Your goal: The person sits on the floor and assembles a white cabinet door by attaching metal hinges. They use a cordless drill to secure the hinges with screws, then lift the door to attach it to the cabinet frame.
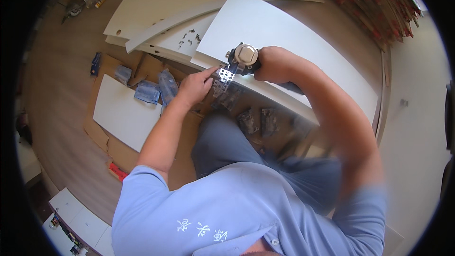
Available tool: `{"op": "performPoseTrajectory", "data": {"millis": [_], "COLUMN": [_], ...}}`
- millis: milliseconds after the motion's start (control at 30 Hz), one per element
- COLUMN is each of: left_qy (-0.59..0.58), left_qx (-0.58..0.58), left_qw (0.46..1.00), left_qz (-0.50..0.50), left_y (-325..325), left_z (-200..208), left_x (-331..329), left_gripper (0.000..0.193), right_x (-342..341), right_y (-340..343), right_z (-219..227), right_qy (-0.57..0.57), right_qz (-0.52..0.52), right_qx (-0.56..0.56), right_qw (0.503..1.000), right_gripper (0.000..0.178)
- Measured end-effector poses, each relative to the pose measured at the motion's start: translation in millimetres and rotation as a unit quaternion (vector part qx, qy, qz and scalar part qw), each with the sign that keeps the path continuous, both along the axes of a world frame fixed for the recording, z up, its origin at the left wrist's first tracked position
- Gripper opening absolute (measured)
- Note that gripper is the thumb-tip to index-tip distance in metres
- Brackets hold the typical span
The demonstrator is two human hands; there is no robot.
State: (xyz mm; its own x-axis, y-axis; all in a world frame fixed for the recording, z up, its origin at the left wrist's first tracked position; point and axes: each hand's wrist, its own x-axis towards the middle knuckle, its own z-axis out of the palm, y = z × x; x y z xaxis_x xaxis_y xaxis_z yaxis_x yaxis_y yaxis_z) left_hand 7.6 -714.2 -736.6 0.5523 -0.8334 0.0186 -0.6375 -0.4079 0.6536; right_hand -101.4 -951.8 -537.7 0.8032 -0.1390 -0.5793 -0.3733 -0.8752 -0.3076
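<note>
My right hand (275, 64) is wrapped around the grip of a power drill (246, 55), held over the near edge of a white panel (284, 38). The front of the drill points down at a silver cabinet hinge (225, 77) on that edge, with part of the hinge sticking out past it. My left hand (195, 87) is closed at the hinge's left side, its index finger stretched along the panel edge and the fingertip against the hinge. Its other fingers are curled and partly hidden. The drill covers its bit.
More white panels (142, 14) lie behind, with loose screws (189, 38) and a long white strip (180, 16) on them. Blue plastic packets (148, 91) and a white board (124, 109) rest on cardboard (95, 130) at left. Several bagged hinges (269, 122) lie near my legs.
</note>
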Motion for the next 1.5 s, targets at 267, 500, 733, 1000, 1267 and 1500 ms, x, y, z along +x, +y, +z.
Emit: {"op": "performPoseTrajectory", "data": {"millis": [267, 500, 733, 1000, 1267, 1500], "left_qy": [0.727, 0.807, 0.811, 0.808, 0.791, 0.805], "left_qx": [-0.272, -0.369, -0.361, -0.372, -0.381, -0.360], "left_qw": [0.576, 0.441, 0.438, 0.430, 0.448, 0.445], "left_qz": [0.257, 0.133, 0.140, 0.154, 0.167, 0.155], "left_y": [58.0, 43.1, 31.9, 9.2, -4.2, -4.3], "left_z": [-25.1, 36.8, 61.7, 56.0, 53.7, 48.8], "left_x": [-65.7, -98.4, -100.5, -97.7, -84.5, -61.0], "left_gripper": [0.025, 0.034, 0.029, 0.030, 0.031, 0.031], "right_x": [-95.5, -141.4, -138.7, -139.3, -123.5, -94.6], "right_y": [4.7, 53.7, 57.8, 46.9, 35.4, 26.2], "right_z": [36.5, 24.9, 19.5, 3.5, -6.3, -7.0], "right_qy": [-0.089, -0.094, -0.078, -0.096, -0.081, -0.040], "right_qz": [-0.232, -0.297, -0.298, -0.302, -0.313, -0.315], "right_qx": [0.237, 0.440, 0.442, 0.446, 0.422, 0.412], "right_qw": [0.939, 0.842, 0.842, 0.837, 0.847, 0.854], "right_gripper": [0.021, 0.029, 0.033, 0.034, 0.037, 0.034]}}
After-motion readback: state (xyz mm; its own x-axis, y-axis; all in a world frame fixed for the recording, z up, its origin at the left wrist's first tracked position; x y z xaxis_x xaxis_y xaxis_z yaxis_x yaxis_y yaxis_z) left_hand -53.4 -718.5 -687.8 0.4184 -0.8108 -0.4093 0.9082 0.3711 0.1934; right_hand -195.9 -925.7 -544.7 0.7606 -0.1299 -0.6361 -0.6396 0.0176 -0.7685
